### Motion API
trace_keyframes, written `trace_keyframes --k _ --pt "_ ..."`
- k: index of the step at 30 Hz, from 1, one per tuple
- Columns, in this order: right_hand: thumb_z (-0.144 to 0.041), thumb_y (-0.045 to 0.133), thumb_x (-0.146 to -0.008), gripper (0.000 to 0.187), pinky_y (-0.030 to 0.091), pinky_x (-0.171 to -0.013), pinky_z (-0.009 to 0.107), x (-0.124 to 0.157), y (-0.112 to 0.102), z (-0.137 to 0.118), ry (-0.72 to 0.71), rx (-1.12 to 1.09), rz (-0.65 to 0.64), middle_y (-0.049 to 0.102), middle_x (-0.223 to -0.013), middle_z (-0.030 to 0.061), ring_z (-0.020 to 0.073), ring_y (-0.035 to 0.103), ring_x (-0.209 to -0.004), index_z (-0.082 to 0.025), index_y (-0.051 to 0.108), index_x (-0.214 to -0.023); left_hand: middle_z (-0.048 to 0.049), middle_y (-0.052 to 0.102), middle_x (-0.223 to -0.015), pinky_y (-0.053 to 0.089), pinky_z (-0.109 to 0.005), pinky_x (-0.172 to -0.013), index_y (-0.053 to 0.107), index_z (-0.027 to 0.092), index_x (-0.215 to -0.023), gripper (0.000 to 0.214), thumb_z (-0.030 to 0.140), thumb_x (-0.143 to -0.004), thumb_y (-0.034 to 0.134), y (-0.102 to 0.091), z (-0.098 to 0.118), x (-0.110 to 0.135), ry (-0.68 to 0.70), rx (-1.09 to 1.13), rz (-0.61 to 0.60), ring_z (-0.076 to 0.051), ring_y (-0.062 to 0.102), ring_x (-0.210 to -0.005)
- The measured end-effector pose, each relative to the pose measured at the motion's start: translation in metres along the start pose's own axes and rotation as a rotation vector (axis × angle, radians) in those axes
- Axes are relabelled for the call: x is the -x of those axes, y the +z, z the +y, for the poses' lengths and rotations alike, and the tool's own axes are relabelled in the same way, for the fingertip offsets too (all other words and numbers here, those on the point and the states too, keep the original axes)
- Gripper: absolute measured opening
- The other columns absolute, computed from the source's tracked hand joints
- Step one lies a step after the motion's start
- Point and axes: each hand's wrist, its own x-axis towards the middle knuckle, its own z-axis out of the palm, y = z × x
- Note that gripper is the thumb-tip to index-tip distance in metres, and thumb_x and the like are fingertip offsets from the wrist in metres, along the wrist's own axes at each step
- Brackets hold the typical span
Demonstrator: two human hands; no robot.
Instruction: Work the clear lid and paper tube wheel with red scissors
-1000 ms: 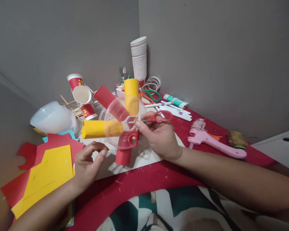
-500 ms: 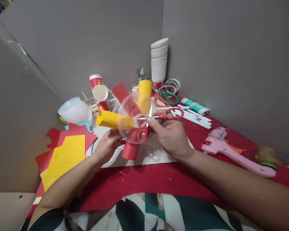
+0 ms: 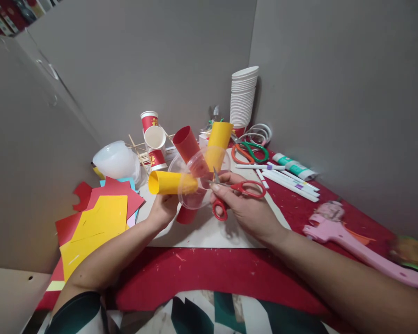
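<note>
My left hand is closed on an assembly of clear round plastic lids and rolled paper tubes, its fingertips hidden behind the lids. A yellow tube points left. A red tube and another yellow tube point up, and a second red tube points down below the lids. My right hand grips red-handled scissors with the handles spread. Their crossed blades are apart, and the tips are close to the lids' middle.
White board lies beneath my hands on the red tablecloth. Coloured paper sheets and plastic bowls are left. Paper cups stand behind. White sticks, green-orange scissors and a pink glue gun lie right.
The whole view has shifted a little. The lids and tubes have tilted in my left hand, and less of the lower red tube shows. The scissors have turned and their handles sit farther right of the lids.
</note>
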Motion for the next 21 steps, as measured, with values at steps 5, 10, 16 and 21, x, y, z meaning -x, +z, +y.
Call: trace_keyframes --k 5,10,16,21 --pt "-0.053 0.074 -0.083 0.041 0.046 -0.043 0.02 0.0 -0.002 0.004 -0.055 0.046 0.018 0.068 -0.062 -0.0042 0.0093 0.057 -0.043 -0.022 0.049 -0.093 -0.0033 0.078 -0.089 0.055 -0.035 -0.085 0.075 0.018 -0.085 0.019 0.036 -0.08 0.069 -0.01 -0.015 -0.005 0.041 -0.045 -0.009 -0.026 0.071 -0.09" --pt "-0.055 0.063 -0.09 0.038 0.046 -0.043 0.021 -0.003 -0.004 0.01 -0.027 0.125 -0.017 0.065 -0.062 -0.0016 0.0079 0.054 -0.043 -0.02 0.053 -0.078 -0.0058 0.079 -0.101 0.055 -0.038 -0.095 0.077 0.02 -0.091 0.02 0.036 -0.081 0.072 -0.015 -0.024 -0.004 0.024 -0.075 -0.054 -0.029 0.072 -0.101" --pt "-0.047 0.059 -0.093 0.032 0.044 -0.043 0.023 -0.008 -0.007 0.017 -0.02 0.148 -0.048 0.061 -0.059 -0.0025 0.0088 0.053 -0.043 -0.02 0.058 -0.076 -0.0074 0.079 -0.107 0.058 -0.039 -0.093 0.077 0.02 -0.099 0.026 0.039 -0.082 0.076 -0.016 -0.033 -0.003 -0.023 -0.03 -0.072 -0.028 0.072 -0.102" --pt "-0.036 0.051 -0.095 0.03 0.044 -0.048 0.025 -0.011 -0.011 0.016 -0.129 0.272 -0.059 0.06 -0.06 -0.0013 0.0108 0.053 -0.05 -0.023 0.052 -0.069 -0.0047 0.08 -0.103 0.058 -0.036 -0.094 0.078 0.021 -0.095 0.023 0.036 -0.078 0.082 -0.021 -0.041 -0.003 -0.043 -0.008 -0.069 -0.026 0.073 -0.1"
